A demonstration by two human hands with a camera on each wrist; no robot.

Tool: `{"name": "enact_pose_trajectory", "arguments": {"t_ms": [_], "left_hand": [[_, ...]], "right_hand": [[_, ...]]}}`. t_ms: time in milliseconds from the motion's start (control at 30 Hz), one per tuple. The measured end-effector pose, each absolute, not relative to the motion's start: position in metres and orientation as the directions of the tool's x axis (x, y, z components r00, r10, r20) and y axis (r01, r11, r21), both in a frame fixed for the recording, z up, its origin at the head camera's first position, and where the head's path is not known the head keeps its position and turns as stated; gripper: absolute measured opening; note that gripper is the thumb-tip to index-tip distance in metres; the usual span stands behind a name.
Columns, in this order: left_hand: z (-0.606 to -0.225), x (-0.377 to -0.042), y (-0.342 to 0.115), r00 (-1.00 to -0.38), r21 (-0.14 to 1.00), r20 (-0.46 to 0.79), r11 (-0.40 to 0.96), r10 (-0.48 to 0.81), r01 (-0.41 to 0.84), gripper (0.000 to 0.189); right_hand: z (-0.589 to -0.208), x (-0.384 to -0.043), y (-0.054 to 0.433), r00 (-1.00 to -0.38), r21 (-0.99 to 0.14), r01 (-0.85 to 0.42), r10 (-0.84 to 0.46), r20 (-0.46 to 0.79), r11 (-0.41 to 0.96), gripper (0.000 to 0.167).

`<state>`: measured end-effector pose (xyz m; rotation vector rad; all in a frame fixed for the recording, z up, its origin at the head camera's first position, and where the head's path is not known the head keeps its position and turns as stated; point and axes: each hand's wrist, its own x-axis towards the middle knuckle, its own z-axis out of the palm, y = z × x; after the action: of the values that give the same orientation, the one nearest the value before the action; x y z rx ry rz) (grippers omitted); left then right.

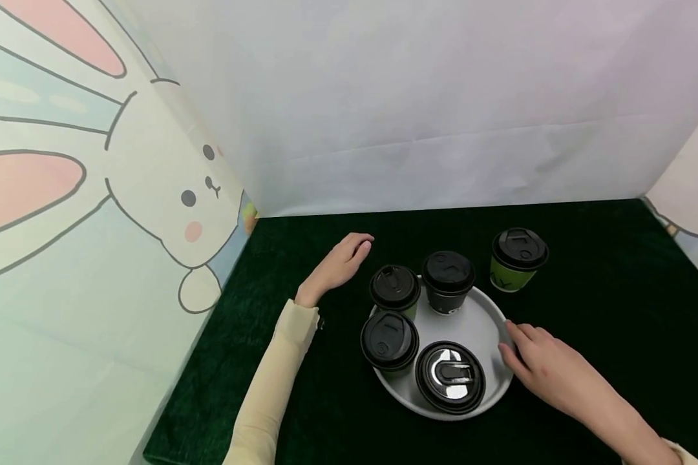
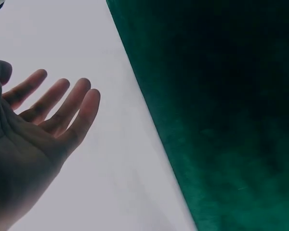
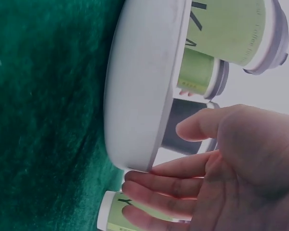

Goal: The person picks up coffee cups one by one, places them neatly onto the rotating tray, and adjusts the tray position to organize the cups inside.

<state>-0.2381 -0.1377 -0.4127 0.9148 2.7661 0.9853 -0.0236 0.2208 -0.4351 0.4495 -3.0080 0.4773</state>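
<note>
A round grey-white tray (image 1: 483, 323) sits on the table, bearing several lidded paper coffee cups. Two of them, a cup (image 1: 394, 289) and a cup (image 1: 390, 342), stand along its left side. A dark coffee cup (image 1: 448, 284) is at the back, and a glossy-lidded cup (image 1: 450, 378) at the front. My right hand (image 1: 558, 368) is at the tray's right rim, fingertips right at its edge and thumb over the rim, fingers nearly straight. Left of the cups, my left hand (image 1: 337, 261) hovers with nothing in it, its fingers (image 2: 82, 115) loosely bent and spread.
One green coffee cup (image 1: 518, 258) with a black lid stands off the tray, behind my right hand. Dark green velvet cloth (image 1: 326, 413) covers the table. A white curtain (image 1: 442, 129) hangs along the back edge, and a rabbit-print panel (image 1: 151, 194) borders the left.
</note>
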Motion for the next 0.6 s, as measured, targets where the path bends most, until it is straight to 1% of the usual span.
{"name": "enact_pose_trajectory", "arguments": {"t_ms": [233, 433, 500, 600], "left_hand": [[-0.371, -0.262, -0.114, -0.766, 0.497, 0.086, 0.639, 0.637, 0.587, 0.055], [-0.331, -0.278, -0.071, -0.697, 0.432, 0.017, 0.623, 0.717, 0.652, 0.057], [-0.319, -0.281, -0.054, -0.665, 0.384, -0.005, 0.616, 0.747, 0.688, 0.057], [-0.303, -0.279, -0.027, -0.608, 0.267, -0.05, 0.597, 0.793, 0.756, 0.059]], "right_hand": [[-0.435, -0.005, 0.216, -0.956, -0.232, -0.29, -0.274, 0.101, 0.929, 0.049], [-0.436, 0.009, 0.213, -0.961, -0.189, -0.275, -0.264, 0.081, 0.943, 0.05], [-0.435, 0.012, 0.212, -0.964, -0.179, -0.265, -0.258, 0.059, 0.947, 0.05], [-0.435, 0.017, 0.211, -0.967, -0.18, -0.254, -0.254, 0.025, 0.95, 0.05]]}}
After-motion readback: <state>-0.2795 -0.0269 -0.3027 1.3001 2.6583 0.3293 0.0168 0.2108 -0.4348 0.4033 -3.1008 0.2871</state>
